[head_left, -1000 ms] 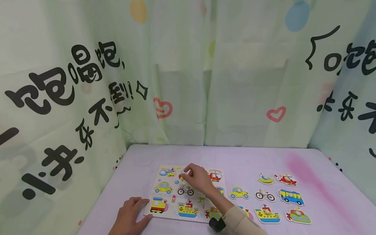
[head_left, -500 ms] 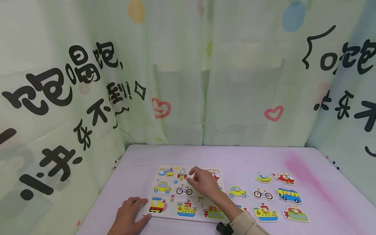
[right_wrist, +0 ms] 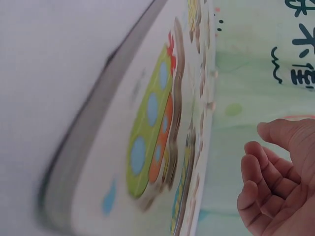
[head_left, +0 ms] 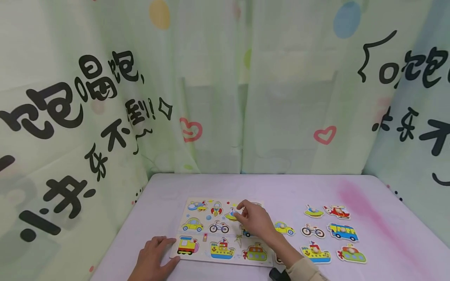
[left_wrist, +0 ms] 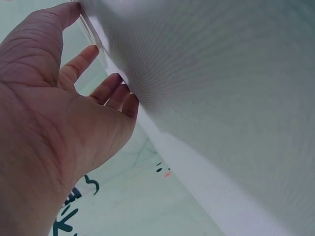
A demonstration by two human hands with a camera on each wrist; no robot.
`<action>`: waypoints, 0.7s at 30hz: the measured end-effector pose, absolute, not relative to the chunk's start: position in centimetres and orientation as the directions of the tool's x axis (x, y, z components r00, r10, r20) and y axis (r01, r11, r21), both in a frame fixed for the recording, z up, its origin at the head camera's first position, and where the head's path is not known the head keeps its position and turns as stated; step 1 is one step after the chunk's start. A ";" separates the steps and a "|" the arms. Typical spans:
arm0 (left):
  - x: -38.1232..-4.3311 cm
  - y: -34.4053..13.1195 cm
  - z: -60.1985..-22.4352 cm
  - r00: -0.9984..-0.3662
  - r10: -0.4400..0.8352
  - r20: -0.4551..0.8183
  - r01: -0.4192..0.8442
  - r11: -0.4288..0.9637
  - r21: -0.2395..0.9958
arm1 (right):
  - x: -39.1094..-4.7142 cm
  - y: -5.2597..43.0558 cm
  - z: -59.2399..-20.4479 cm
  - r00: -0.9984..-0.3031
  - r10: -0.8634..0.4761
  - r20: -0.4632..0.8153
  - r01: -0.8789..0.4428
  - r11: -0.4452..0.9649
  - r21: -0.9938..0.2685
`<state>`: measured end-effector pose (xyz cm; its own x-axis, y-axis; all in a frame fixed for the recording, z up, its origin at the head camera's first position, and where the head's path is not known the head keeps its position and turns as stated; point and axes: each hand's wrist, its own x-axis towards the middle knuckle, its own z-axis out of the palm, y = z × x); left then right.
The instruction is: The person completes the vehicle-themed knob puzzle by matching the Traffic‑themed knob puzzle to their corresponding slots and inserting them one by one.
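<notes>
A wooden vehicle puzzle board [head_left: 200,263] lies on the table in the head view. My left hand [head_left: 153,258] touches its left edge with fingers spread; the left wrist view shows that hand [left_wrist: 74,98] with fingertips along an edge. Above the board's right part, my right hand [head_left: 255,220] hovers with loosely bent fingers and nothing between them. Its fingertips are near the yellow flying saucer picture [head_left: 231,214]. In the right wrist view the right hand [right_wrist: 275,182] is empty, thumb and fingers apart. The rocket [head_left: 216,209] and airplane [head_left: 197,206] sit in the board's top row.
Loose puzzle pieces lie right of the board: a saucer [head_left: 313,212], helicopter [head_left: 337,212], bicycle [head_left: 313,231], bus [head_left: 343,232], ship [head_left: 316,253], submarine [head_left: 351,254] and car [head_left: 284,228]. Another piece is mostly hidden by the right forearm. Printed curtains [head_left: 211,156] surround the table.
My right hand has left the rocket and moved right across the board, uncovering the rocket and then the saucer picture. The left hand stays at the board's edge. The head view has shifted slightly.
</notes>
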<state>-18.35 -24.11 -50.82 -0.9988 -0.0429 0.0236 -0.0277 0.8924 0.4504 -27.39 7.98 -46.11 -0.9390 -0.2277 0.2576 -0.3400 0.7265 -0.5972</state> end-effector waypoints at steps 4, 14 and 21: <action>-18.4 -24.1 -50.7 -0.999 -0.044 0.017 -0.031 0.894 0.447 | -27.5 9.2 -46.4 -0.946 -0.196 0.256 -0.315 0.736 -0.599; -18.6 -24.0 -50.6 -0.999 -0.041 0.010 -0.033 0.900 0.434 | -27.7 12.1 -46.6 -0.974 -0.095 0.204 -0.204 0.756 -0.622; -18.5 -23.9 -50.7 -0.999 -0.046 0.012 -0.036 0.899 0.437 | -27.5 14.2 -46.6 -0.984 -0.052 0.169 -0.148 0.767 -0.624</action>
